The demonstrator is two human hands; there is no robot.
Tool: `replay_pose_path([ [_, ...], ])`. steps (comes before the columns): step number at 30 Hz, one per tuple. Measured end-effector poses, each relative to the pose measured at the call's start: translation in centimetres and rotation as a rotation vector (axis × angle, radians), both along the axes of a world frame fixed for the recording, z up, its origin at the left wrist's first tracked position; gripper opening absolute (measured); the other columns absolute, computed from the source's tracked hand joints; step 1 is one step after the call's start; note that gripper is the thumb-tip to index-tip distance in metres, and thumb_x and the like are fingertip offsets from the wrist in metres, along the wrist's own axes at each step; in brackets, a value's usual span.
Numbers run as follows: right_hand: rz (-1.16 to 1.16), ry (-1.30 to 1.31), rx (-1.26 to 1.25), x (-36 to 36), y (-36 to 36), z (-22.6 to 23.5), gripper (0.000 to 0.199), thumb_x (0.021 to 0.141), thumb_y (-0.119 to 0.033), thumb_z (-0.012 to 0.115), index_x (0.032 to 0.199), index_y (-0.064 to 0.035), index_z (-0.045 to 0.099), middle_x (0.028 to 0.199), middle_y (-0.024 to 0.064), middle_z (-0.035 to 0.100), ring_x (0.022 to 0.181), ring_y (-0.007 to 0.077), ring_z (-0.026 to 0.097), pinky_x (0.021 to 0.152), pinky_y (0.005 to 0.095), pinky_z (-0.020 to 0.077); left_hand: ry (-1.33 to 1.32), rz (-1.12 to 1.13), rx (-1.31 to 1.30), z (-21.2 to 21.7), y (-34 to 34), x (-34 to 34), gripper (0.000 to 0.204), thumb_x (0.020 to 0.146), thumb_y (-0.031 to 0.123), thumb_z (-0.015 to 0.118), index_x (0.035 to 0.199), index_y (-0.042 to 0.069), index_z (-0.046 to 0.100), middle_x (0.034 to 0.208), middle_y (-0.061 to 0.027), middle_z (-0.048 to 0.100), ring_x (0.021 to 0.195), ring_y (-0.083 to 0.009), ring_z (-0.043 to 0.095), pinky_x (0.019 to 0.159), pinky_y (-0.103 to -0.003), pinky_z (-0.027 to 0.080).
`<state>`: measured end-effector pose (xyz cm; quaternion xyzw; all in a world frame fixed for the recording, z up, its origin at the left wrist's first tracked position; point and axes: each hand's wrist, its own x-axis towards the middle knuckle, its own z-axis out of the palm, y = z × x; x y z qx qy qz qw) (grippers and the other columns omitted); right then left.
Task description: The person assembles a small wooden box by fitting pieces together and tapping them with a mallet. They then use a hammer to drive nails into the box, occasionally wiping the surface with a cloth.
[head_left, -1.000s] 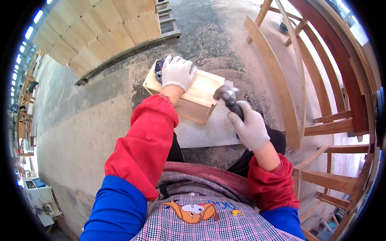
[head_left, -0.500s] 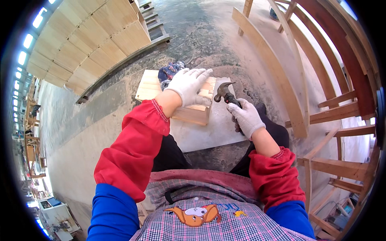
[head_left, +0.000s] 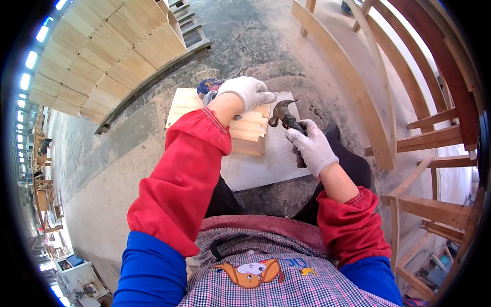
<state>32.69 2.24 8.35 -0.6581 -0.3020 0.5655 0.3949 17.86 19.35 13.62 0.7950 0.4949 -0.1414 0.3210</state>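
Note:
My right hand (head_left: pixel 313 148), in a whitish work glove, grips a claw hammer (head_left: pixel 282 113) by its dark handle. The hammer's head is raised beside the right end of a pale wooden box (head_left: pixel 248 134). My left hand (head_left: pixel 247 92), in a white glove, is over the box's far right part with fingers bent and drawn together. What its fingertips hold, if anything, is hidden. A crumpled dark blue patterned cloth (head_left: pixel 208 87) lies behind my left wrist. Beneath the box is a whitish flat board (head_left: pixel 255 174) between my knees.
Stacked pale wooden boxes (head_left: pixel 107 56) stand on a pallet (head_left: pixel 190 25) at the far left. Curved wooden boards (head_left: pixel 353 77) and frame pieces (head_left: pixel 434 210) rise close on my right. A white cabinet-like machine (head_left: pixel 79 276) is at lower left.
My left hand has gone from lying spread on the box to bent fingers, shifting slightly right and away from me. More of the box's top shows. The hammer has moved slightly left.

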Motion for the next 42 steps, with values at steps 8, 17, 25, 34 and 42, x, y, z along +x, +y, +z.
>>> replay_pose_path([
  [8,-0.387,0.798,-0.094,-2.4,-5.2,-0.5,0.04,0.093,-0.044,0.067,0.116,-0.0117,0.061,0.075,0.0003,0.062,0.053,0.015,0.057,0.047,0.0308,0.048,-0.043,-0.249,0.555,-4.9,0.3,-1.0,0.048,0.101,0.048,0.041,0.095,0.012,0.072,0.096,-0.0157,0.072,0.093,-0.0342,0.069,0.08,-0.046,0.054],
  [17,-0.462,1.164,-0.592,-10.9,-7.2,-9.2,0.017,0.094,-0.028,0.068,0.093,-0.0141,0.059,0.069,-0.0022,0.054,0.051,0.0087,0.049,0.046,0.0224,0.0431,-0.038,-0.201,0.608,-4.9,-0.4,-1.0,0.048,0.101,0.049,0.041,0.095,0.012,0.072,0.094,-0.0146,0.073,0.09,-0.0349,0.07,0.078,-0.047,0.055],
  [25,-0.285,1.028,-0.257,-10.0,-6.4,-8.0,0.011,0.095,-0.017,0.064,0.1,-0.0147,0.055,0.071,-0.0021,0.052,0.053,0.0111,0.049,0.049,0.025,0.0427,-0.037,-0.179,0.612,-4.8,-1.0,-0.9,0.047,0.101,0.049,0.042,0.093,0.014,0.072,0.094,-0.0135,0.074,0.089,-0.0341,0.071,0.078,-0.046,0.055],
  [34,-0.206,0.968,-0.262,-8.7,-6.7,-6.7,0.014,0.093,-0.017,0.068,0.096,-0.0138,0.055,0.069,-0.0017,0.055,0.05,0.0091,0.05,0.046,0.0226,0.0429,-0.069,-0.194,0.7,-5.2,-1.0,-0.9,0.04,0.1,0.046,0.046,0.094,0.014,0.07,0.093,-0.0124,0.073,0.088,-0.0335,0.07,0.075,-0.046,0.055],
  [42,-0.423,1.0,-0.543,-1.6,-8.9,-3.2,0.017,0.092,-0.024,0.071,0.088,-0.0128,0.059,0.067,-0.0034,0.055,0.052,0.0071,0.053,0.045,0.021,0.0464,-0.337,-0.559,0.736,-4.1,-2.1,-5.6,0.087,0.072,0.054,0.077,0.144,0.013,0.048,0.142,-0.0128,0.051,0.136,-0.0337,0.044,0.119,-0.054,0.023],
])
